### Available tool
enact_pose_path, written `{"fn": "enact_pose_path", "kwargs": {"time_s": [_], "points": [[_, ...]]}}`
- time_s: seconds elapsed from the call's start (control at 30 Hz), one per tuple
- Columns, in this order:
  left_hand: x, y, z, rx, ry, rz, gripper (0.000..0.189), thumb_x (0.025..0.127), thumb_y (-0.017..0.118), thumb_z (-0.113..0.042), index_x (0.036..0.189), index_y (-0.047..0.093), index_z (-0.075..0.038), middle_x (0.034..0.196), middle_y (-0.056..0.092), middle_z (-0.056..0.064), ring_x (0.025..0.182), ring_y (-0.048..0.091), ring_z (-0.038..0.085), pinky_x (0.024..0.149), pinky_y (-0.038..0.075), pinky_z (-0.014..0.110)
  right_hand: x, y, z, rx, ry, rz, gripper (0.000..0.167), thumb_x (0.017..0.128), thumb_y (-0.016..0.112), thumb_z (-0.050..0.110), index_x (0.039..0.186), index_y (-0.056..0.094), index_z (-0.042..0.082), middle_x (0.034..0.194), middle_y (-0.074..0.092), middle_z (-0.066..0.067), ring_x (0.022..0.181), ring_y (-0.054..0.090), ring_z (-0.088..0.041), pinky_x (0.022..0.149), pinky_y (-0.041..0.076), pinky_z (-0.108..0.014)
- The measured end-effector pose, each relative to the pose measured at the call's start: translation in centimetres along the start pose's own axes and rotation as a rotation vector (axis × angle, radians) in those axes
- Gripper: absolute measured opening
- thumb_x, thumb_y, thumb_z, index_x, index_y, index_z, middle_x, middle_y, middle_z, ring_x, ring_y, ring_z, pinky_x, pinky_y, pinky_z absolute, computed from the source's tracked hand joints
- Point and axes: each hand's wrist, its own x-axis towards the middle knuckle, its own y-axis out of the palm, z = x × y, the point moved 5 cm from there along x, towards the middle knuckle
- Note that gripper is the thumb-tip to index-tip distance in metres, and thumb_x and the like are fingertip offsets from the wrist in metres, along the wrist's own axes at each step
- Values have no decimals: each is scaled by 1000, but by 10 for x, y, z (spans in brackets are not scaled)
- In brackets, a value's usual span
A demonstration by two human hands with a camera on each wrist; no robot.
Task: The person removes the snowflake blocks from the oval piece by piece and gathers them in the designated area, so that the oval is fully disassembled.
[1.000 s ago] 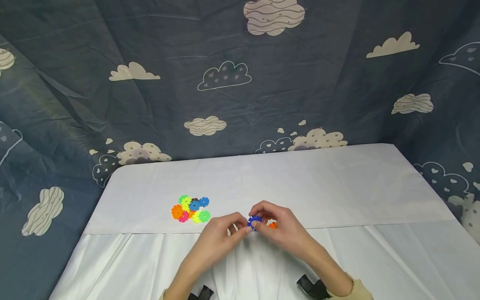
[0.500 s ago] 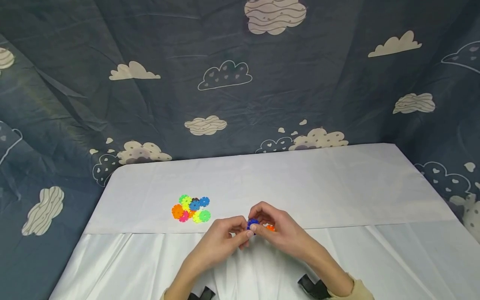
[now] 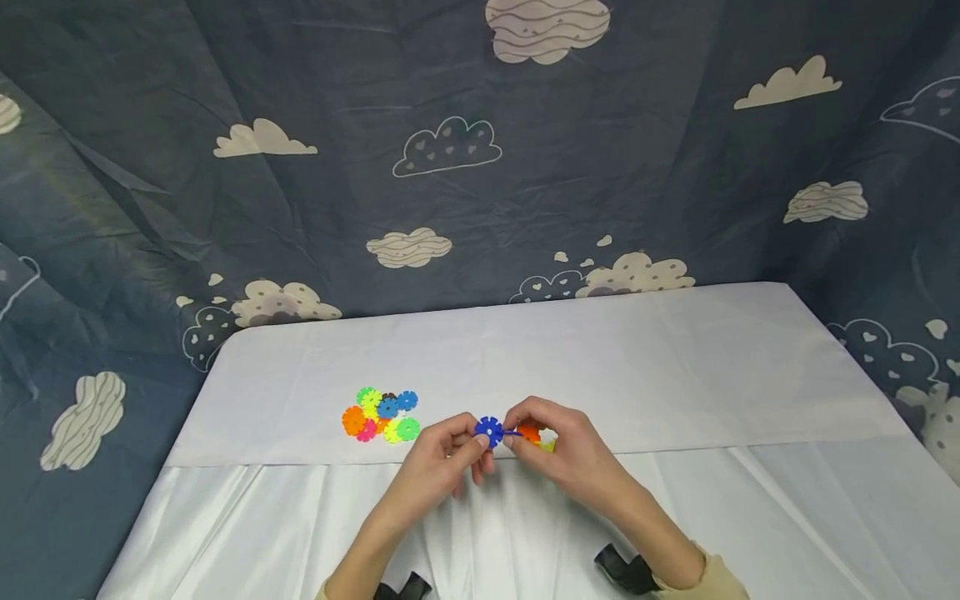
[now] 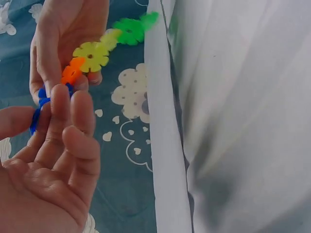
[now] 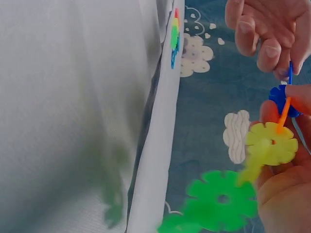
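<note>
My left hand (image 3: 435, 460) pinches a dark blue notched disc (image 3: 489, 432), its flat face turned up in the head view. Close beside it, my right hand (image 3: 564, 442) pinches a second blue disc (image 5: 279, 99), which looks edge-on from the head. The two blue discs meet edge to edge; whether their slots interlock I cannot tell. From the right hand's blue disc runs a chain of linked discs: an orange disc (image 4: 73, 71), a yellow disc (image 4: 90, 57), another yellow one, then a green disc (image 4: 129, 32) and a further green one. My fingers partly hide the blue pieces.
A loose pile of notched discs, among them an orange disc (image 3: 354, 421), a blue disc (image 3: 387, 407) and a green disc (image 3: 408, 429), lies left of my hands on the white cloth (image 3: 637, 367). A dark cloud-print curtain (image 3: 450, 200) hangs behind the table.
The left blue disc has shifted left and now lies flat in my left fingers. The right hand's blue disc shows edge-on, and more of the orange and yellow chain has come into view.
</note>
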Motion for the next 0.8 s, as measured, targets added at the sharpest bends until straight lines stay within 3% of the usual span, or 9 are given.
{"fn": "enact_pose_path", "kwargs": {"time_s": [0.27, 0.57, 0.8], "points": [[2, 2, 7, -44, -5, 16, 29, 102, 55, -24, 97, 59, 4, 79, 66, 15, 66, 59, 43, 44, 41, 24, 1, 3, 1, -3, -61, -2, 20, 89, 71, 7, 96, 65, 24, 93, 65, 11, 82, 59, -9, 75, 51, -28], [3, 1, 10, -69, -28, -75, 22, 98, 61, -15, 87, 61, 4, 69, 67, 12, 58, 58, 23, 45, 38, 24, 0, 6, 2, -37, -96, -26, 17, 87, 74, 6, 94, 68, 21, 89, 66, 13, 77, 59, -7, 71, 51, -26], [2, 2, 9, -81, -45, -124, 20, 95, 63, -12, 85, 61, 5, 66, 66, 13, 56, 57, 21, 47, 37, 24, -2, 6, 3, -70, -116, -53, 16, 86, 75, 8, 92, 68, 21, 88, 65, 15, 76, 57, -5, 68, 50, -23]]}}
